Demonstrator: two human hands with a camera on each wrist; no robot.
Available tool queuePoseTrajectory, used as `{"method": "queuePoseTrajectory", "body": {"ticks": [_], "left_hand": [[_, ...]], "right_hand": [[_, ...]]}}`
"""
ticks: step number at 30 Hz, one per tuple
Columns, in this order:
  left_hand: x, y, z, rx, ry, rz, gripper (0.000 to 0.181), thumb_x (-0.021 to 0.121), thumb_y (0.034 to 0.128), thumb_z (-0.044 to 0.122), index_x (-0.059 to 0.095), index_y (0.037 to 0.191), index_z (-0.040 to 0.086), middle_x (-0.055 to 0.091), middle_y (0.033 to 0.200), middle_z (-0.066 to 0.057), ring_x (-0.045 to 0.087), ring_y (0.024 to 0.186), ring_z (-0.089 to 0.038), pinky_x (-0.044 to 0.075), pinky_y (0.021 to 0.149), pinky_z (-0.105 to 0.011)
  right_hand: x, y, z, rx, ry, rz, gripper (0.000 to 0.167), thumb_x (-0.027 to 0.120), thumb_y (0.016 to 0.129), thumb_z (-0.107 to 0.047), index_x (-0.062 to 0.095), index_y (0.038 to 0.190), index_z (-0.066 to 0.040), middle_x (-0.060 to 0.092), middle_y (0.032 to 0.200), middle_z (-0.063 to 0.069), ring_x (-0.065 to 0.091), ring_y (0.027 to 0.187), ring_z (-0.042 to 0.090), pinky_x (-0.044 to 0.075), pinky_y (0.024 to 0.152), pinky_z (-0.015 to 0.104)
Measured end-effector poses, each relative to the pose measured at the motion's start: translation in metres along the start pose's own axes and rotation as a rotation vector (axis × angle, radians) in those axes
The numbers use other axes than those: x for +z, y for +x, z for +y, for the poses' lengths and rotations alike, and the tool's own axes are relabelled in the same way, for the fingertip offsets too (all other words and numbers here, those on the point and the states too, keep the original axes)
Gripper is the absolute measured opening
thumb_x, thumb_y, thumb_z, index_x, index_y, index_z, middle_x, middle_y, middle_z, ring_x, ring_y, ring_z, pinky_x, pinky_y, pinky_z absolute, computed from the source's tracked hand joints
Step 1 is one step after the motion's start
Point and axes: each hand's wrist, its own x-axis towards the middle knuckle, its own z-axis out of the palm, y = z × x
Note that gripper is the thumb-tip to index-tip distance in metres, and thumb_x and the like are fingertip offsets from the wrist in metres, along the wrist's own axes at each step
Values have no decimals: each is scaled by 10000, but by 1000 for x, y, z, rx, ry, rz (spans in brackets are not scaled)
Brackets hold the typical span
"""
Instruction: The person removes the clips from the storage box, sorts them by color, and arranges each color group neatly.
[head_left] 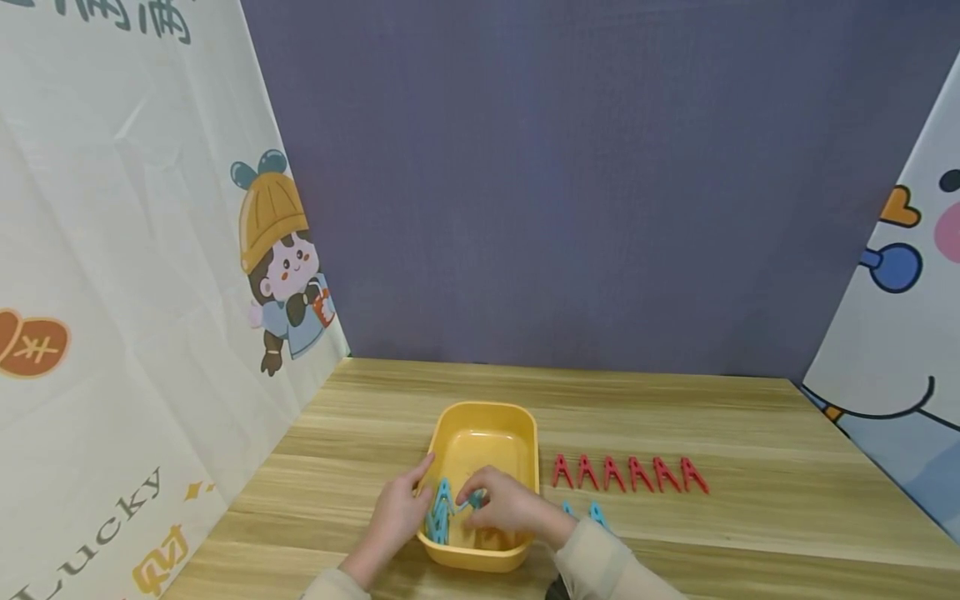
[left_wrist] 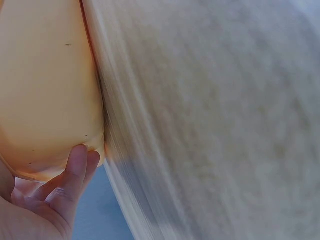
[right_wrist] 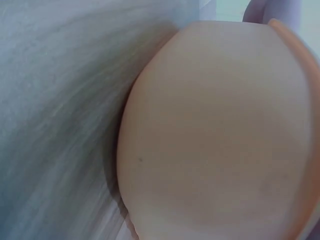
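A yellow plastic tub [head_left: 487, 413] stands on the table, with several light-blue clothespins [head_left: 438, 525] gathered along its left side. My left hand [head_left: 399, 510] holds the tub's left rim; in the left wrist view its fingers [left_wrist: 75, 167] press against the outer wall. Inside the tub, my right hand [head_left: 504, 502] pinches a blue clothespin [head_left: 476, 499], partly covered by the fingers. The right wrist view is filled mostly by the tub's outer wall [right_wrist: 215, 130], and the right hand's grip is hidden there.
To the tub's right, several red clothespins [head_left: 634, 473] lie in a spaced row on the wooden table [head_left: 390, 392]. Two blue clothespins [head_left: 597, 513] lie nearer, partly behind the right forearm. A dark object [head_left: 557, 589] shows beneath the right sleeve. Upright cloth panels enclose the table.
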Motion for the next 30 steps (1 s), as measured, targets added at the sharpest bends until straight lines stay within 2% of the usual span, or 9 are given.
{"method": "queuePoseTrajectory", "body": {"ticks": [5, 9, 12, 17, 21, 24, 27, 30], "left_hand": [[0, 0, 0, -10, -15, -15, 475, 526, 845, 5, 481, 1318, 17, 520, 1180, -323, 377, 379, -66, 419, 367, -215], [-1, 0, 0, -21, -21, -27, 477, 517, 852, 12, 470, 1326, 20, 512, 1187, -328, 381, 380, -65, 426, 371, -219], [-1, 0, 0, -25, -15, -25, 476, 520, 853, 14, 473, 1327, 27, 508, 1196, -324, 375, 381, -66, 425, 375, -218], [-1, 0, 1, -13, 0, -16, 473, 529, 849, 3, 481, 1320, 21, 515, 1192, -318, 372, 386, -78, 411, 371, -218], [-1, -1, 2, -10, 1, -17, 475, 531, 848, 5, 479, 1320, 17, 512, 1195, -318, 428, 427, -96, 424, 388, -229], [-1, 0, 2, -15, -6, -28, 477, 523, 853, 12, 469, 1327, 18, 500, 1205, -324, 426, 423, -89, 430, 390, -226], [-2, 0, 1, -25, -15, -34, 481, 517, 855, 12, 463, 1333, 22, 495, 1210, -326, 395, 393, -79, 429, 378, -223], [-1, 0, 1, -21, -10, -31, 479, 518, 854, 10, 466, 1330, 19, 496, 1210, -325, 419, 414, -88, 430, 386, -227]], "right_hand": [[-1, -4, -4, 41, 65, -10, 230, 662, 706, 35, 656, 919, -50, 600, 892, 12, 503, 591, 98, 401, 465, 217], [-3, -6, -5, 53, 100, -13, 267, 633, 702, 36, 661, 953, -51, 620, 857, 19, 463, 537, 83, 353, 429, 195], [-4, -8, -5, 68, 167, -27, 320, 610, 707, 36, 652, 1017, -29, 641, 820, 54, 471, 512, 102, 344, 410, 194], [-5, -9, -5, 68, 284, -53, 395, 603, 742, 53, 597, 1136, 32, 642, 915, 140, 557, 575, 185, 389, 438, 235], [-6, -10, -3, 39, 335, -51, 408, 623, 773, 60, 559, 1177, 54, 591, 1076, 158, 598, 643, 203, 473, 514, 297], [-7, -11, -2, 9, 326, -28, 410, 637, 766, 57, 559, 1168, 37, 499, 1203, 124, 584, 682, 176, 494, 571, 300], [-9, -12, 0, -5, 314, -3, 414, 641, 765, 52, 553, 1167, 9, 440, 1220, 85, 543, 686, 146, 478, 579, 255], [-13, -14, 1, -14, 323, 4, 398, 636, 786, 47, 540, 1170, 5, 431, 1208, 87, 509, 685, 140, 464, 586, 237]]}}
